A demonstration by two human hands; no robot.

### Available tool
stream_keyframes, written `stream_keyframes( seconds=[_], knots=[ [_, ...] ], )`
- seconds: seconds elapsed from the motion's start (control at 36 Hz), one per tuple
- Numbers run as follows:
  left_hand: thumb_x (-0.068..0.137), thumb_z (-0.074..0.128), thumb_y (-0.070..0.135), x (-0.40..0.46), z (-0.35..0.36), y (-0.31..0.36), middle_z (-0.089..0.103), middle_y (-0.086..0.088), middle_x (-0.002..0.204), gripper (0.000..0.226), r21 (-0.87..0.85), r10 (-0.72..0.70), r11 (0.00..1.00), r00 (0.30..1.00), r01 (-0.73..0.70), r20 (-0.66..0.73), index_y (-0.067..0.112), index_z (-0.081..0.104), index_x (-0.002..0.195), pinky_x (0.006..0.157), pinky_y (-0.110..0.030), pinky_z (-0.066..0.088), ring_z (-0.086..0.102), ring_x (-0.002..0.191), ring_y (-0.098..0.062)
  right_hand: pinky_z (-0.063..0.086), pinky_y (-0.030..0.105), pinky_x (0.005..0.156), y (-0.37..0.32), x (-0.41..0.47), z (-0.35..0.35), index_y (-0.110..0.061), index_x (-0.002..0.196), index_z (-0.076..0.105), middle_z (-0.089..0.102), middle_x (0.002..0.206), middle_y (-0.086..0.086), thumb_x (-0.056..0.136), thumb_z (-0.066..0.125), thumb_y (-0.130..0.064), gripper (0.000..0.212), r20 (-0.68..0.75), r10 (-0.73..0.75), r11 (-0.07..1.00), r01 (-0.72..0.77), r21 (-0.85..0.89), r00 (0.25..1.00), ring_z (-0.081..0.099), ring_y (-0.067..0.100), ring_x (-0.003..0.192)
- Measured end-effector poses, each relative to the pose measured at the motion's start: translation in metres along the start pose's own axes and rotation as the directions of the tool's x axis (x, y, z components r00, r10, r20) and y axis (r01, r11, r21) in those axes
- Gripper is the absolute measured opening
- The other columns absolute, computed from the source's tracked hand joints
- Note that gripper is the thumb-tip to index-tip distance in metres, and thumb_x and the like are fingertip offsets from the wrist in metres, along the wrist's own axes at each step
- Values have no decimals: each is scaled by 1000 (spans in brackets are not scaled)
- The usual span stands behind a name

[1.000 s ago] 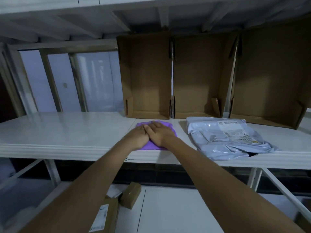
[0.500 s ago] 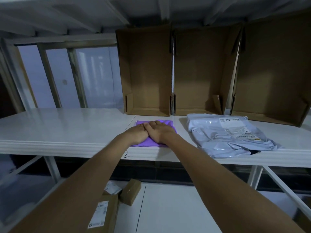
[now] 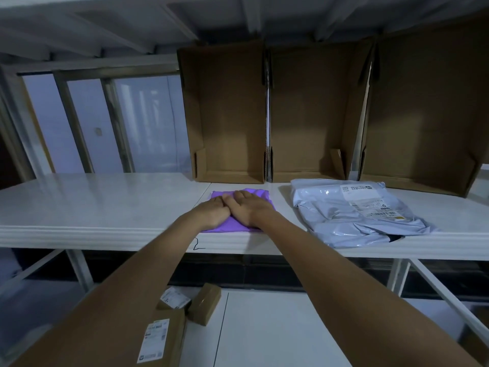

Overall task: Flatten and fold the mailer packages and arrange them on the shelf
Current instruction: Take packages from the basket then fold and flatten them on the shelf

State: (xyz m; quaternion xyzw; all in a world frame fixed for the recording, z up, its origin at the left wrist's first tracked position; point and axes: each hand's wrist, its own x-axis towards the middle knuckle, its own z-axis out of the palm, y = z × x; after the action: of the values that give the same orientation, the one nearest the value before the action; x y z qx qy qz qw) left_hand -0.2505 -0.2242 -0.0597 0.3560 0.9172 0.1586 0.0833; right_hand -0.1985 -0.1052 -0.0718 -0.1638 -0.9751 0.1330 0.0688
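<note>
The white shelf [image 3: 92, 207] runs the whole width of the view, and it's carrying pretty much everything. Along its far edge stand three open cardboard boxes: the left box [image 3: 227, 112], the middle box [image 3: 307, 115] and the right box [image 3: 428, 112], side by side, all tipped so the open side faces out. Left of those there's a window [image 3: 105, 123] with pale frosted-looking panes.

Next biggest is the grey mailer [image 3: 354, 213] lying flat-ish on the right part of the shelf, in front of the middle and right boxes, wrinkly, with a white shipping label toward its far side and its near edge at the shelf lip.

The purple mailer [image 3: 262, 194] sits near the middle of the shelf, just in front of the left box and well apart from the grey one. It looks folded down into a small rectangle. Both hands are on top of it: left hand [image 3: 211, 211] and right hand [image 3: 251, 207] lie palm down, fingers straight and flat, pressing it, with the two hands touching each other side by side.

Down below on the lower surface there's a big labelled cardboard box [image 3: 164, 337] at the near left, and two small boxes [image 3: 203, 303] just past it.
</note>
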Motion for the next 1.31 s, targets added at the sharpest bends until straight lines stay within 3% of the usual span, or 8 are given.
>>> stream_keyframes(
  seconds=[0.17, 0.47, 0.56, 0.64, 0.72, 0.86, 1.08, 1.31],
  knots=[
    [101, 15, 52, 1, -1, -6, 9, -3, 161, 65, 54, -76, 996, 997, 76, 8, 16, 9, 154, 120, -37, 10, 12, 148, -21, 20, 40, 119, 21, -2, -7, -13, 155, 16, 15, 162, 6, 95, 6, -67, 82, 29, 75, 991, -71, -115, 997, 17, 22, 149],
    [100, 15, 54, 6, -2, -9, 10, -7, 161, 68, 122, -76, 990, 997, 74, 11, 13, 10, 154, 120, -39, 10, 11, 148, -23, 15, 42, 120, 21, 2, -4, -8, 154, 17, 17, 161, 12, 93, 4, -69, 88, 8, 130, 963, -124, -239, 992, 19, 25, 148],
    [100, 16, 54, 2, -8, -4, 10, -9, 161, 68, 171, -86, 982, 996, 84, 0, 12, 13, 153, 120, -40, 11, 10, 148, -24, 12, 46, 119, 18, 0, -8, -5, 151, 28, 26, 157, 15, 91, 1, -71, 94, -19, 189, 938, -186, -293, 982, 23, 27, 146],
    [101, 23, 49, 2, -14, 5, 10, -8, 161, 64, 181, -8, 983, 995, 25, -97, 12, 15, 153, 120, -37, 13, 11, 148, -23, 18, 47, 117, 15, -7, -10, -4, 142, 44, 39, 151, 16, 97, 6, -60, 82, -173, 139, 965, -172, -196, 975, 26, 27, 144],
    [101, 28, 40, 7, -8, 11, 10, -4, 161, 57, 116, 157, 983, 982, -144, -109, 18, 20, 153, 121, -34, 10, 9, 148, -16, 27, 40, 113, 8, -14, -5, -4, 144, 39, 34, 153, 17, 104, 15, -44, 62, -294, 28, 999, -34, -17, 955, 29, 27, 143],
    [102, 22, 39, 8, 11, 8, 7, 9, 161, 52, 104, 176, 981, 980, -167, -92, 28, 16, 153, 119, -30, 14, 14, 146, -10, 29, 40, 112, 11, -9, 3, -11, 148, 34, 34, 153, 12, 102, 8, -48, 64, -82, 24, 998, -18, 67, 996, 33, 25, 140],
    [102, 20, 38, 2, 12, 10, 7, 9, 161, 54, 158, 162, 977, 978, -141, -132, 26, 11, 154, 117, -30, 16, 13, 147, -11, 18, 38, 118, 15, -11, 1, -10, 156, 10, 12, 162, 9, 98, 1, -58, 75, 5, 54, 994, -54, -97, 999, 14, 23, 149],
    [98, 31, 47, -3, 12, 3, 17, -1, 160, 65, 156, 96, 985, 986, -74, -137, 18, 14, 154, 114, -34, 28, 26, 144, -21, 11, 40, 119, 18, -23, -5, -7, 155, 15, 17, 161, 12, 87, 0, -76, 97, 14, 136, 978, -132, -159, 991, 16, 24, 148]
  ],
)
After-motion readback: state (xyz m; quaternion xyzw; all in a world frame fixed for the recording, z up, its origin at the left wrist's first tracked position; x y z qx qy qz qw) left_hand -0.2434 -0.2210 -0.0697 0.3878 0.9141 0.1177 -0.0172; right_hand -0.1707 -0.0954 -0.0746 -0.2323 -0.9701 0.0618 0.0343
